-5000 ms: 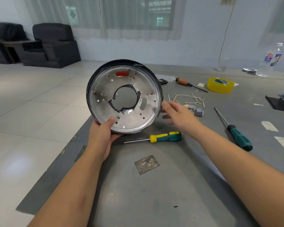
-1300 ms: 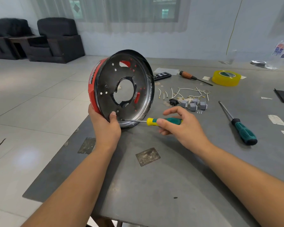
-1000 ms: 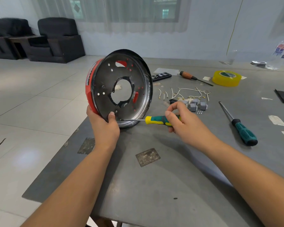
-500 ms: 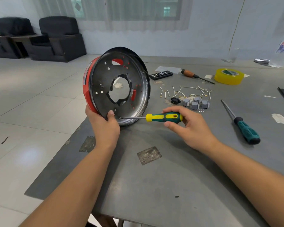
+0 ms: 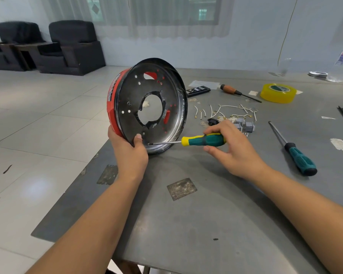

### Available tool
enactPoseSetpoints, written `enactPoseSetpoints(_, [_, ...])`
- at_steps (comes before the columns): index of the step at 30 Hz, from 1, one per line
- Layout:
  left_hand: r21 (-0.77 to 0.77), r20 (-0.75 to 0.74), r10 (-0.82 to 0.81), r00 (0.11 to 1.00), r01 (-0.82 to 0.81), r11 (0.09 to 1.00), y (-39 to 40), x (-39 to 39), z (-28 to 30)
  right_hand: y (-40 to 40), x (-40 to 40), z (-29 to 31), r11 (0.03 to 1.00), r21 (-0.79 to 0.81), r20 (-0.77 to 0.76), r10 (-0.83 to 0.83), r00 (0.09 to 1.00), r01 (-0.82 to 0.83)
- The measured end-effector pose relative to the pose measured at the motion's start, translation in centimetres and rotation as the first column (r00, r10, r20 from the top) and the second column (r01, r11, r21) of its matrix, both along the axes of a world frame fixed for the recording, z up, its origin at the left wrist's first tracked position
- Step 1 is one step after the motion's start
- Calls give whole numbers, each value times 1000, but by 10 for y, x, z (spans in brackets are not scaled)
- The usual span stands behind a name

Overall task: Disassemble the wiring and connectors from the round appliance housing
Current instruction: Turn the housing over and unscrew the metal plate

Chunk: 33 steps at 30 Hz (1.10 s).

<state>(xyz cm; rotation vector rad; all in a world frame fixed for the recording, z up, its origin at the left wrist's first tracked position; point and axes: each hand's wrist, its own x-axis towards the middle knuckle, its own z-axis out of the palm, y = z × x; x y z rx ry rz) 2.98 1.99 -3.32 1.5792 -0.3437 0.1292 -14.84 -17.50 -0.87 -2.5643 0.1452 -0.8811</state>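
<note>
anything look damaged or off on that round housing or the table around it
The round housing has a ragged, uneven central opening with jagged edges, as if cut or torn rather than cleanly punched. On the table, patches of worn tape residue mark the surface. The loose wires look laid out, not spilled.

A makeshift workshop set up in a large tiled room: a grey metal bench (image 5: 206, 224) carries screwdrivers (image 5: 294, 151), a roll of yellow tape (image 5: 278, 93) and loose wire offcuts (image 5: 232, 111), while dark armchairs (image 5: 73, 46) stand against the far curtained wall.
</note>
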Motion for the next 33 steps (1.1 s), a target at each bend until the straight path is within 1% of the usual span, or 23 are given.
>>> enactPoseSetpoints(1, [2,3,-3,1000,3,1000,0,-1,0,1,1,-1,994,113,10,10,1000,-11])
enactPoseSetpoints(2, [3,7,-6,1000,6,1000,0,-1,1,3,1,-1,962,270,10,41,999,-42])
enactPoseSetpoints(3, [4,11,-6,1000,6,1000,0,-2,1,7,2,0,908,414,2,69,998,-64])
enactPoseSetpoints(4, [5,13,-4,1000,4,1000,0,-2,1,11,4,0,865,499,-11,63,998,-49])
enactPoseSetpoints(5, [6,14,-3,1000,3,1000,0,-2,1,14,6,1,871,492,-35,14,999,5])
enactPoseSetpoints(6, [6,13,-2,1000,2,1000,0,-2,1,16,7,3,903,421,-70,-61,996,85])
enactPoseSetpoints(8, [7,13,2,1000,-2,1000,0,-2,1,13,7,4,958,190,-103,-198,975,215])
enactPoseSetpoints(9, [12,14,3,1000,-3,1000,0,-2,1,13,8,4,968,116,-85,-214,973,223])
enactPoseSetpoints(12, [11,10,3,1000,-3,1000,0,-2,2,13,5,0,988,149,10,-30,999,28])
enactPoseSetpoints(14, [1,8,5,1000,-5,1000,0,-3,2,15,3,0,969,235,58,67,996,-79])
enactPoseSetpoints(15, [4,9,4,1000,-4,1000,0,-3,2,15,2,-1,949,300,72,80,994,-98])
enactPoseSetpoints(16, [6,11,3,1000,-3,1000,-1,-3,2,15,1,0,938,333,71,75,995,-95])
enactPoseSetpoints(18, [6,19,4,1000,-5,1000,-1,-3,2,17,1,0,958,286,33,10,999,-19])
enactPoseSetpoints(19, [5,20,6,1000,-7,1000,-1,-3,2,16,1,1,970,234,-21,-57,998,60])
enactPoseSetpoints(20, [2,18,8,1000,-8,1000,-1,-3,2,16,1,2,980,133,-71,-141,988,149])
enactPoseSetpoints(21, [-3,14,10,1000,-10,1000,-1,-3,2,16,1,3,975,19,-92,-217,972,219])
enactPoseSetpoints(22, [-5,10,11,1000,-11,1000,-1,-3,2,15,1,4,970,-42,-87,-243,966,241])
enactPoseSetpoints(23, [-2,7,11,1000,-11,1000,0,-2,2,15,2,3,978,-15,-72,-206,976,206])
enactPoseSetpoints(26, [1,5,8,1000,-8,1000,-1,-2,2,17,0,2,995,101,-2,0,1000,0])
enactPoseSetpoints(29, [7,12,9,1000,-9,1000,-1,-2,1,17,-3,2,962,263,42,65,997,-73])
enactPoseSetpoints(31, [3,11,8,1000,-8,1000,-1,-2,1,18,-4,3,977,215,-33,-2,999,9])
enactPoseSetpoints(32, [1,12,10,1000,-10,1000,-1,-2,1,18,-4,4,985,142,-91,-89,992,102])
enactPoseSetpoints(33, [1,17,12,1000,-12,1000,-1,-2,1,19,-3,6,979,23,-126,-196,972,201])
